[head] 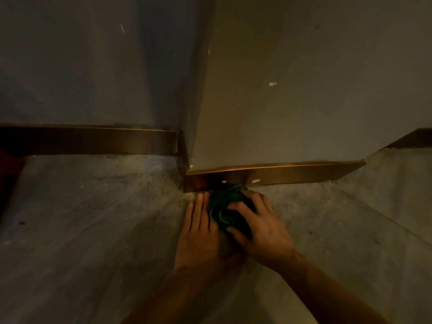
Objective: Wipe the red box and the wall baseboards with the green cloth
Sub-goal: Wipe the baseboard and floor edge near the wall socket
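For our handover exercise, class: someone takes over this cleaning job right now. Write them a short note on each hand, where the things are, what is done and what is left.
Right hand: grip closed on the bunched green cloth, which touches the near baseboard.
Left hand: flat on the floor beside the cloth, fingers extended.
White specks show on this baseboard to the right of the cloth.
Left: the far-left baseboard and far-right baseboard.
Red box: only a red edge at far left, state unclear.

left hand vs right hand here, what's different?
The right hand has its fingers curled over the bunched green cloth, pressing it at the foot of the baseboard; the left hand lies flat, fingers straight, beside the cloth. The right hand comes in at an angle from the lower right; the left hand points straight at the baseboard. Both are bare and low on the floor, close together.
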